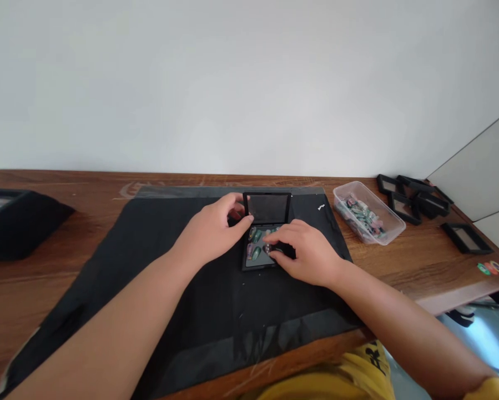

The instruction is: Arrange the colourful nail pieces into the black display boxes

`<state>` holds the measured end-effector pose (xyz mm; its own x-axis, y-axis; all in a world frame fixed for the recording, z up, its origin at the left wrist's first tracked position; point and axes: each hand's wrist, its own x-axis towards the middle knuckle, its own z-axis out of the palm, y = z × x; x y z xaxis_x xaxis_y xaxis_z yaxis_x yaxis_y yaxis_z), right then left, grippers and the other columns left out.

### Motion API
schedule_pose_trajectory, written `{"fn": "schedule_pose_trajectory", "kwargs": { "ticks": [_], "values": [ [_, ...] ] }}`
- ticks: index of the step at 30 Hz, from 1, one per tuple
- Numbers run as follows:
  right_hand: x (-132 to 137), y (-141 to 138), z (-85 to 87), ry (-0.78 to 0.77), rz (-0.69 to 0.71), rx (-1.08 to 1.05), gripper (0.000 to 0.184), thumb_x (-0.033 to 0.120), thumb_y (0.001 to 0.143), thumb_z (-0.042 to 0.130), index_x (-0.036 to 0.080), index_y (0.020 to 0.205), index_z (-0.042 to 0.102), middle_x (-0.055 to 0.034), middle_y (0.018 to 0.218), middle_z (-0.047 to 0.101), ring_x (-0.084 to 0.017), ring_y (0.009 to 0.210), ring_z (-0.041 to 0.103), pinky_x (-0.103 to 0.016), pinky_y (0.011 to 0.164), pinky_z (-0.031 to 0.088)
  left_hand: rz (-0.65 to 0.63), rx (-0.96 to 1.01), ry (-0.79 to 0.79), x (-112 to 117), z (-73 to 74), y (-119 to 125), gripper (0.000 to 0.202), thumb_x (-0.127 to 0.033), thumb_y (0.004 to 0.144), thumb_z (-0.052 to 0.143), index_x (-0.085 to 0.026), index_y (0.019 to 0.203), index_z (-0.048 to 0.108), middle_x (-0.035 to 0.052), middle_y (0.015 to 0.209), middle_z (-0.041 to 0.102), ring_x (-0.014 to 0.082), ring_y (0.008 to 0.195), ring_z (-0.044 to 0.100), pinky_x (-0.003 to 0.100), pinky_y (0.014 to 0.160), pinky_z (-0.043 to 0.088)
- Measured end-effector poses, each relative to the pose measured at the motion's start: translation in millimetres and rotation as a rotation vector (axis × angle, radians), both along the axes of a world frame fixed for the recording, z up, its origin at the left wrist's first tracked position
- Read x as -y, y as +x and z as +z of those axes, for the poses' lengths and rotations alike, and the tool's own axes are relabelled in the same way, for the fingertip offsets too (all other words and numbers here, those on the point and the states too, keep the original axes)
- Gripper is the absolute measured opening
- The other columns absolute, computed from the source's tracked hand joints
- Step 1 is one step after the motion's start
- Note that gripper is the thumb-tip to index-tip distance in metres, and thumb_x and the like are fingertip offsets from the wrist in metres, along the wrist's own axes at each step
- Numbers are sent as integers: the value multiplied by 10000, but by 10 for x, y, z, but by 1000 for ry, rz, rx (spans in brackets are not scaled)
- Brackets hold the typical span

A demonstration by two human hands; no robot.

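Observation:
A small black hinged case (267, 208) lies open in the middle of a black cloth mat (157, 289), its lid standing upright. Several small green and pink pieces (256, 244) sit on its grey tray. My left hand (210, 230) grips the case's left side at the hinge, fingers curled round the lid edge. My right hand (305, 250) rests over the tray's right half, fingertips pinched on one of the small pieces.
A clear plastic tub (368, 214) of more coloured pieces stands right of the mat. Several black cases (418, 203) lie at the far right, with another (465, 238) nearer the table's edge. A black box (16, 222) sits at the far left. The wooden table (399, 261) ends close on the right.

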<state>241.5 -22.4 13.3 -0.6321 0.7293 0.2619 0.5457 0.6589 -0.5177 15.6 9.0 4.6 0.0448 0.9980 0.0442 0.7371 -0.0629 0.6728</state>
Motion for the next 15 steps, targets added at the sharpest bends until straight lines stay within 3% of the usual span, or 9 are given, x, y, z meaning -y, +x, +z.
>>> {"fn": "schedule_pose_trajectory", "kwargs": {
  "ticks": [5,15],
  "values": [
    [4,3,2,-22,12,-15,256,126,903,715,200,1143,760,-76,1142,811,-225,1063,716,-366,958,507,11,68,-2,-19,-33,-20,766,-401,783,579,-189,1508,454,99,1137,771,301,1011,722,482,967,556],
    [14,-1,-1,-37,39,3,247,137,906,721,197,1143,760,-78,1128,816,-226,1051,731,-371,959,513,-5,30,49,-28,-75,-23,683,-464,794,582,-205,1424,533,99,1110,778,303,964,723,455,884,577]
  ]
}}
